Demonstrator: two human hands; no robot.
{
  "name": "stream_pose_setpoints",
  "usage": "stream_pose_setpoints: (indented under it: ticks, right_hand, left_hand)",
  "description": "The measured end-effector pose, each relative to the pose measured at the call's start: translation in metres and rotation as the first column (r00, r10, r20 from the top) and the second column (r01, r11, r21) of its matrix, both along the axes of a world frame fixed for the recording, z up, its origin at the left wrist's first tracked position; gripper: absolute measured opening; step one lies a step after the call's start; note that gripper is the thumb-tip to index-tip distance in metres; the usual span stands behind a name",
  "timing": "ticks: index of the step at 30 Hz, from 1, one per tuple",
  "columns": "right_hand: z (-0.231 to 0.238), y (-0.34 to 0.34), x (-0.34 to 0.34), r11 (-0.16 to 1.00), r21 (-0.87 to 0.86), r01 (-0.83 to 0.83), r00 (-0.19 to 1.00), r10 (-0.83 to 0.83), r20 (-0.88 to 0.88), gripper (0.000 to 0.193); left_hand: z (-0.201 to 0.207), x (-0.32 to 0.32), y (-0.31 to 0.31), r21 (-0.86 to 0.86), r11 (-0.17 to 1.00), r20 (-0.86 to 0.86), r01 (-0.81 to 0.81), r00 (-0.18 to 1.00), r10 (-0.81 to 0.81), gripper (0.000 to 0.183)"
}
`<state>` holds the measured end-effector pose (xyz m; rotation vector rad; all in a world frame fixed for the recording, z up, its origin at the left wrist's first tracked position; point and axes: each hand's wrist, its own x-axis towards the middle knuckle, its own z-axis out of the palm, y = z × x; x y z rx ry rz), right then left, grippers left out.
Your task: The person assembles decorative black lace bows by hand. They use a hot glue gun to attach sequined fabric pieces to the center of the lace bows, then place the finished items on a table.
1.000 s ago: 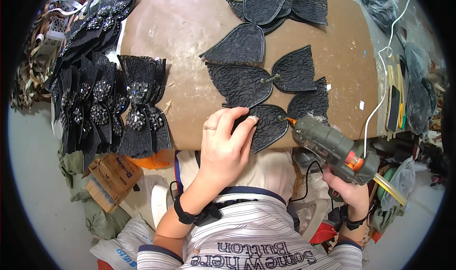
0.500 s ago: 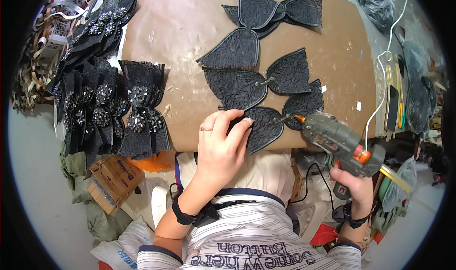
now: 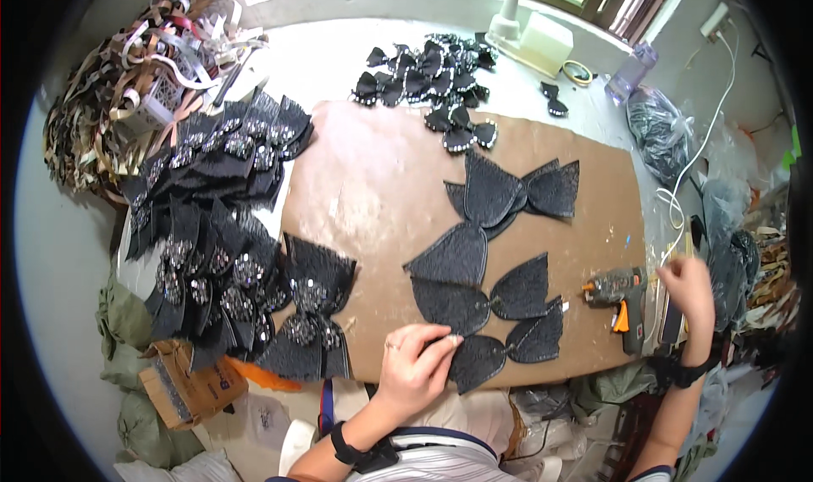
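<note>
My left hand (image 3: pixel 415 368) rests at the near edge of the board, thumb and index finger pinched by the black lace-textured bow pieces. A tiny pale thing shows at its fingertips, too small to name. Under and beside those fingers lies the nearest black bow (image 3: pixel 478 359); another black bow (image 3: pixel 453 306) lies just beyond it. A dark green hot glue gun (image 3: pixel 616 291) with an orange trigger lies on the board to the right, out of my grasp. My right hand (image 3: pixel 688 289) hovers right of it over long thin tools, its fingers blurred and partly hidden.
Overlapping black bows (image 3: pixel 500 198) lie farther back on the brown board (image 3: pixel 364 177). Rhinestone-trimmed bows (image 3: pixel 313 300) pile up at left. Small black bows (image 3: pixel 428 71), a white bottle (image 3: pixel 508 12) and a ribbon heap (image 3: pixel 102 118) stand behind. A white cord (image 3: pixel 707 135) runs down the right side.
The glue gun has left my right hand and now lies on the board. That hand has moved up and right. My left hand stays by the near bow. The view has tilted up.
</note>
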<state>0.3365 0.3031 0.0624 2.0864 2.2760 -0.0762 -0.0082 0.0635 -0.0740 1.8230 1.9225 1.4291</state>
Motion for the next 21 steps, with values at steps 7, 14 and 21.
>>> stream_pose_setpoints:
  ticks: [7,14,21]
  right_hand:
    - [-0.01,0.089,-0.183,0.592,-0.082,-0.802,0.569,0.713,-0.411,0.031]
    - [-0.067,0.139,-0.241,0.348,-0.125,-0.929,0.362,0.926,-0.113,0.034]
    - [-0.063,0.141,-0.241,0.449,-0.202,-0.87,0.488,0.839,-0.241,0.043]
  left_hand:
    - [-0.007,-0.009,-0.001,-0.01,1.0,0.141,0.018,0.99,-0.017,0.021]
    - [0.001,-0.017,0.0,-0.019,0.997,0.229,0.073,0.971,-0.067,0.023]
    - [-0.003,-0.015,0.0,-0.008,0.997,0.228,0.077,0.971,-0.074,0.023]
